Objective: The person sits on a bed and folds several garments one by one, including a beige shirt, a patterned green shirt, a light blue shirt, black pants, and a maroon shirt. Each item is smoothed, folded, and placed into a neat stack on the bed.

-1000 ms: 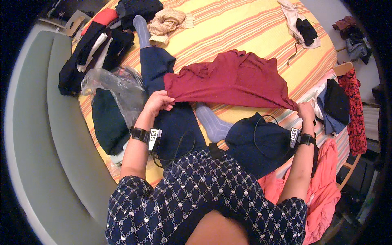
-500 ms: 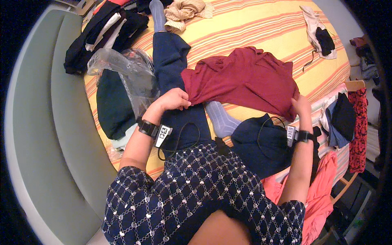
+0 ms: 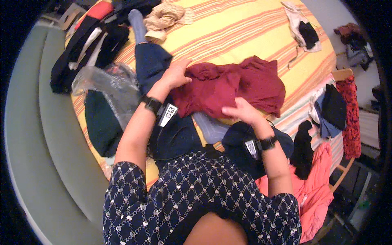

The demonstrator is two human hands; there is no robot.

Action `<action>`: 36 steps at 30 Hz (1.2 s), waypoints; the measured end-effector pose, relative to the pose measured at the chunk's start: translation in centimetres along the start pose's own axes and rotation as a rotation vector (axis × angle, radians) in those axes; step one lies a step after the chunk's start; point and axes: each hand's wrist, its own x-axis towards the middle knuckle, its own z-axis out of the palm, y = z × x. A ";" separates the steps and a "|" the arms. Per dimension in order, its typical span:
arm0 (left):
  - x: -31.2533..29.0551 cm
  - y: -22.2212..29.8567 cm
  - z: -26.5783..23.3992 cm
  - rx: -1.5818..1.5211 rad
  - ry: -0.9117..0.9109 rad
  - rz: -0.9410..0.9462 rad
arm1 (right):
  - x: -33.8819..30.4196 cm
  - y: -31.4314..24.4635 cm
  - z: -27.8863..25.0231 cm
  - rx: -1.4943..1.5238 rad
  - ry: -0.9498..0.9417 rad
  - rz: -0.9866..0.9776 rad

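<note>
A crumpled maroon garment lies in front of me across the bed, over part of my lap. At its left end, my left hand rests with fingers stretched apart, touching or just above the cloth. My right hand lies on the garment's near edge, thumb out and fingers loosely extended, not gripping. The right side of the garment spreads beyond this hand. Under and beside it are my navy trouser legs and a grey-blue sock.
At left lie a clear plastic bag, a dark green cloth and a pile of black clothes. A beige striped cloth is at the back. Folded clothes and a coral garment sit at right. A grey-green headboard borders the left.
My right hand has let go of the garment's right end and moved left to its near middle. My left hand has opened and moved slightly away from me. The garment is more bunched.
</note>
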 end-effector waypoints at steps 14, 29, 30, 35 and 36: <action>0.3 -3.4 -3.4 -1.928 -0.120 -0.032 | -23.4 0.5 -5.6 0.601 0.537 -0.676; -6.5 -2.6 -9.0 -1.920 0.403 -0.235 | -23.3 0.5 -13.5 0.617 0.788 -0.569; -3.9 -2.3 -8.7 -1.970 0.369 -0.206 | -21.8 0.0 -15.0 0.535 0.628 -0.571; 5.1 3.4 -17.0 -1.810 0.630 0.127 | -23.2 -7.6 -19.8 0.622 0.919 -0.957; 5.2 4.4 -19.2 -1.921 0.465 0.313 | -24.9 -9.3 -20.3 0.598 0.868 -1.019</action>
